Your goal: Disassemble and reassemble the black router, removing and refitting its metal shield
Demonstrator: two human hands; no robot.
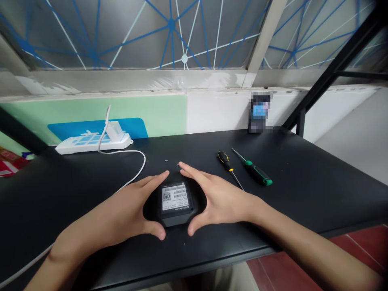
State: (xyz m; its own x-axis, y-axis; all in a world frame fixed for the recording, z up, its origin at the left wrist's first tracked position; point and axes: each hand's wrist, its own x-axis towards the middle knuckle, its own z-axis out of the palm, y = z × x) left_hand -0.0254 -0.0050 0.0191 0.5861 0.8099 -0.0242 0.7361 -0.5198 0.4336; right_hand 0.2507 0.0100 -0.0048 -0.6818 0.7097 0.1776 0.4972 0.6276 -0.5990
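a: head view. what are the hands on?

b: a small black device [176,202] with a white barcode label [175,197] facing up. it lies on the black desk [303,190] between both hands. the left hand [121,218] cups its left edge, fingers together and stretched along the far side, thumb curled at the near corner. the right hand [221,198] mirrors it on the right edge.

a: pinching it?

b: no, more framing it. the fingertips nearly meet beyond the device, and the thumbs sit close at the near side. i can't tell whether it's lifted.

a: so which step?

b: i'd judge it's steadying or squaring the device, label up. two screwdrivers, a yellow-black screwdriver [228,167] and a green-handled screwdriver [256,169], lie just right of the right fingers. a next move would call for freeing one hand.

a: and left?

b: a white cable [133,169] runs past the left fingers to a power strip [93,141].
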